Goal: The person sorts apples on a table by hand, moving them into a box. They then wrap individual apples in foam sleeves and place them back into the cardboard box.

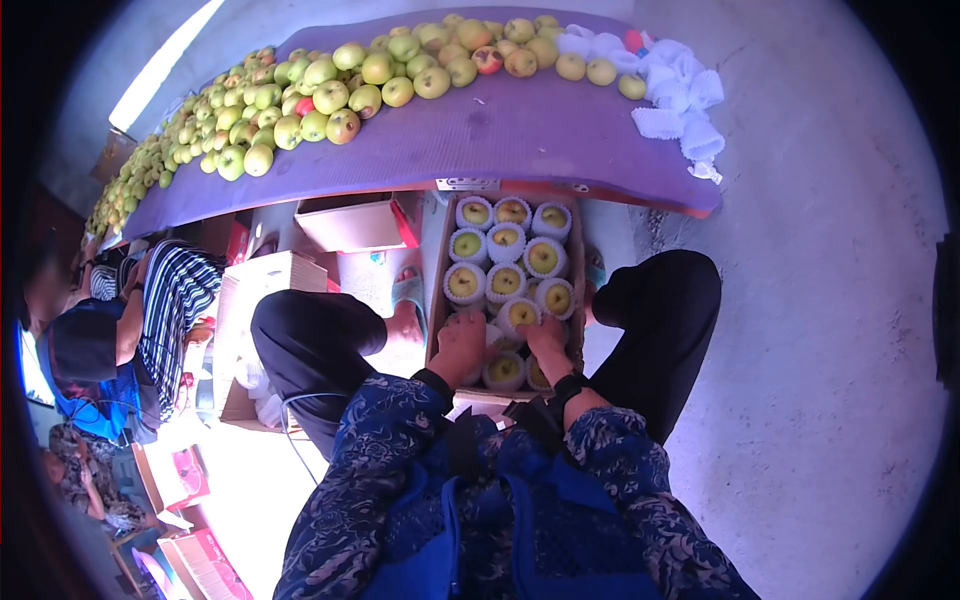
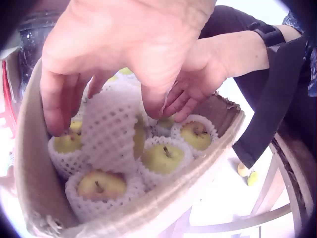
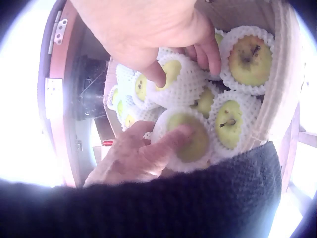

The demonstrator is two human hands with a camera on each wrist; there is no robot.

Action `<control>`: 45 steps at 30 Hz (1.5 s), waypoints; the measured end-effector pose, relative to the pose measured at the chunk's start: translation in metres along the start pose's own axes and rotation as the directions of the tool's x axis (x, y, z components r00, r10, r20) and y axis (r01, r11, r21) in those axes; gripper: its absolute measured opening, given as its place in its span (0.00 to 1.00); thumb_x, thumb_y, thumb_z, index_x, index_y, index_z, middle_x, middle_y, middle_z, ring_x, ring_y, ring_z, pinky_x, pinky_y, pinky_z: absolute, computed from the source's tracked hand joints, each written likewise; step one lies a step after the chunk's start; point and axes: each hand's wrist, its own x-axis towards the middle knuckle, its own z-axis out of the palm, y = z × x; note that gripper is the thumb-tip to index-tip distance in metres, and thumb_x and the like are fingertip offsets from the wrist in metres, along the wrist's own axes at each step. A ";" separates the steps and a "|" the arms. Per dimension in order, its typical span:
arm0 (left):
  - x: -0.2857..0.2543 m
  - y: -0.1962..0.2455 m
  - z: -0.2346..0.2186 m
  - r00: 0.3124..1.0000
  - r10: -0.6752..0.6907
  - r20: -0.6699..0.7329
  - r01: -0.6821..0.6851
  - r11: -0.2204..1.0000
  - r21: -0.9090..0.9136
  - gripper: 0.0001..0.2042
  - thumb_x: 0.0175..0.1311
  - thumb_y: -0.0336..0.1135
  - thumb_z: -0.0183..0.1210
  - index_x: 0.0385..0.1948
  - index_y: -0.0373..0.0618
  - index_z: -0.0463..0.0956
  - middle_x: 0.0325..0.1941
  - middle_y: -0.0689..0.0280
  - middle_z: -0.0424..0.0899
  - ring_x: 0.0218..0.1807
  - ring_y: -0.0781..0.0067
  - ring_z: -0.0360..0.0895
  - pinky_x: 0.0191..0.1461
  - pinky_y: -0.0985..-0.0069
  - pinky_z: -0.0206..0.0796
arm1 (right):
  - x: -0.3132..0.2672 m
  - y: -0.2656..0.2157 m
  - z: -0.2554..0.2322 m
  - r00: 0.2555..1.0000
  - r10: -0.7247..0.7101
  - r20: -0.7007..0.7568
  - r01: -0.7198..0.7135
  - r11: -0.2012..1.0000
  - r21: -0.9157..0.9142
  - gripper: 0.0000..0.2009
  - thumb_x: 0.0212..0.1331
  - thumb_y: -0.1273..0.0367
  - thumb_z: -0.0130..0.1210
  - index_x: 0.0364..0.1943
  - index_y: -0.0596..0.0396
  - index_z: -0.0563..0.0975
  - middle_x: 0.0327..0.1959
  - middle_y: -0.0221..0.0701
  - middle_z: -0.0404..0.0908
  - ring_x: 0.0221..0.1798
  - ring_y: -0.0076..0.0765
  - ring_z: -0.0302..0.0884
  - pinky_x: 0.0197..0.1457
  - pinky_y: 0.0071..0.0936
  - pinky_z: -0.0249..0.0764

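Apples in white foam nets fill a cardboard box (image 1: 436, 330) between the person's knees. The left hand (image 1: 462, 347) is at the box's near left; in the left wrist view the left hand (image 2: 124, 44) has its fingers and thumb round a netted apple (image 2: 110, 129) tilted on its side. Its thumb lies on that apple's face (image 3: 194, 146) in the right wrist view. The right hand (image 1: 547, 342) is beside it; in the right wrist view the right hand (image 3: 148, 34) holds another netted apple (image 3: 181, 87) between thumb and fingers.
Beyond the box stands a purple-covered table (image 1: 500, 130) with loose apples (image 1: 331, 97) and empty foam nets (image 1: 672, 85). Cartons (image 1: 350, 225) lie to the left, where another person (image 1: 90, 345) sits. Bare floor (image 1: 820, 330) stretches to the right.
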 end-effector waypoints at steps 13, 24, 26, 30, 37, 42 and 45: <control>0.009 0.004 0.046 0.985 0.065 -0.161 -0.061 0.998 0.030 0.25 0.45 0.42 0.66 0.43 0.41 0.67 0.42 0.53 0.75 0.42 0.51 0.78 0.43 0.59 0.73 | -0.004 0.003 -0.013 0.997 0.012 0.076 -0.021 0.992 0.122 0.20 0.45 0.65 0.65 0.42 0.60 0.77 0.34 0.35 0.80 0.32 0.31 0.77 0.34 0.30 0.73; 0.015 -0.038 -0.006 0.993 -0.087 -0.078 0.034 0.853 -0.520 0.25 0.42 0.42 0.70 0.41 0.36 0.75 0.42 0.50 0.81 0.45 0.53 0.80 0.47 0.64 0.72 | 0.000 0.015 -0.013 0.993 -0.011 0.120 -0.011 0.983 0.181 0.18 0.44 0.67 0.65 0.41 0.59 0.77 0.32 0.31 0.81 0.29 0.28 0.77 0.28 0.28 0.71; 0.015 -0.054 -0.042 0.989 -0.150 -0.003 0.101 0.679 -0.728 0.23 0.45 0.41 0.69 0.40 0.36 0.76 0.43 0.53 0.81 0.45 0.59 0.80 0.48 0.67 0.72 | -0.002 0.005 -0.019 0.990 0.015 0.142 -0.039 0.984 0.172 0.19 0.43 0.66 0.65 0.41 0.59 0.77 0.32 0.32 0.81 0.30 0.29 0.77 0.30 0.28 0.71; 0.014 -0.073 -0.068 0.990 -0.135 0.025 0.045 0.142 -0.989 0.23 0.51 0.39 0.66 0.45 0.33 0.74 0.43 0.60 0.80 0.44 0.70 0.79 0.47 0.74 0.72 | 0.007 0.013 -0.010 0.995 -0.012 0.098 0.008 0.999 0.045 0.21 0.42 0.65 0.65 0.42 0.60 0.77 0.34 0.34 0.81 0.33 0.32 0.78 0.32 0.30 0.74; 0.002 -0.060 -0.073 0.998 -0.047 -0.039 -0.053 -0.330 -0.943 0.23 0.57 0.33 0.63 0.53 0.35 0.69 0.49 0.59 0.77 0.50 0.67 0.77 0.54 0.69 0.72 | 0.005 0.005 -0.018 0.989 0.033 0.145 -0.031 0.999 -0.015 0.24 0.42 0.63 0.65 0.46 0.58 0.76 0.40 0.36 0.81 0.39 0.38 0.79 0.39 0.34 0.75; -0.004 -0.061 -0.073 1.000 0.006 -0.012 -0.008 -0.409 -0.912 0.25 0.57 0.33 0.63 0.56 0.37 0.66 0.52 0.59 0.76 0.52 0.65 0.77 0.55 0.65 0.73 | -0.012 -0.015 -0.029 0.995 -0.028 0.094 0.047 0.978 -0.205 0.26 0.46 0.60 0.61 0.51 0.58 0.74 0.51 0.45 0.78 0.56 0.47 0.74 0.58 0.38 0.69; -0.010 -0.064 -0.068 1.000 0.008 0.011 0.013 -0.390 -0.921 0.25 0.58 0.35 0.63 0.56 0.38 0.66 0.53 0.59 0.76 0.53 0.65 0.77 0.55 0.64 0.73 | -0.025 -0.038 -0.042 0.994 -0.032 0.107 0.068 0.930 -0.360 0.24 0.49 0.62 0.56 0.52 0.60 0.73 0.54 0.49 0.74 0.61 0.49 0.70 0.62 0.40 0.66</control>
